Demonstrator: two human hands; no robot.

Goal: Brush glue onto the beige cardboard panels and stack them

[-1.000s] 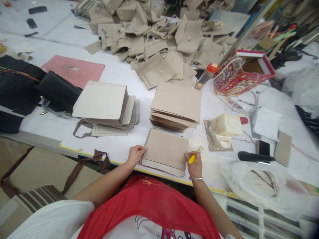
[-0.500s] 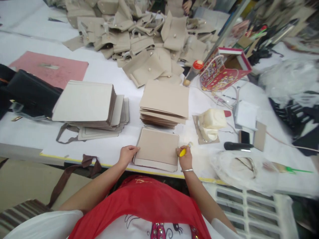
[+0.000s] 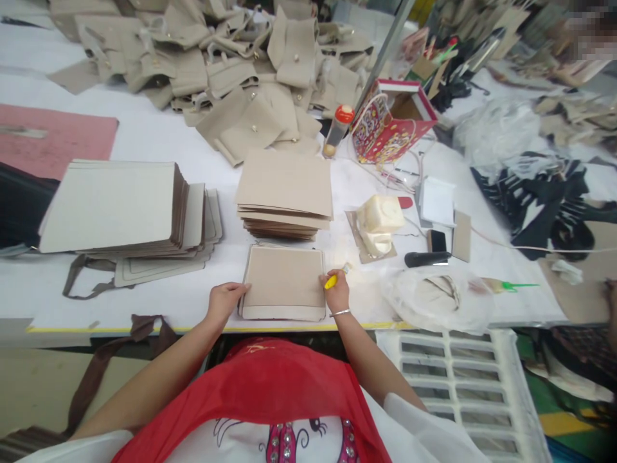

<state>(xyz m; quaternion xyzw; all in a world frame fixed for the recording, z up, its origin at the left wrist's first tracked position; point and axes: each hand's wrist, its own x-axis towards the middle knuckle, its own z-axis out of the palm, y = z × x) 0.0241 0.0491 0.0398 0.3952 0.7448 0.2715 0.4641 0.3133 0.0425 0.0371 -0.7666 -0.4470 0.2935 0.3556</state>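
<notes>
A beige rectangular panel (image 3: pixel 286 275) lies over a paler panel (image 3: pixel 270 312) near the table's front edge, leaving a strip of the lower one bare on the near side. At its left edge my left hand (image 3: pixel 225 301) is closed, thumb and fingers pinching the side. My right hand (image 3: pixel 338 292) is closed around a yellow-handled brush (image 3: pixel 331 281), its pale tip pointing away from me. The fingers of that hand also touch the panel's right edge. Directly behind stands a stack of beige panels (image 3: pixel 284 180).
To the left is a taller stack of grey-white panels (image 3: pixel 116 202). Beige bag pieces (image 3: pixel 250 122) are heaped at the back. On the right are a cream plastic container (image 3: pixel 380 215), a red paper bag (image 3: pixel 393 132), a black phone (image 3: pixel 437 242) and a clear plastic bag (image 3: pixel 409 299).
My view has turned to the right, so the table things sit further left in it. Both hands stay at the panel's sides, and the bare strip at its near edge looks slightly narrower.
</notes>
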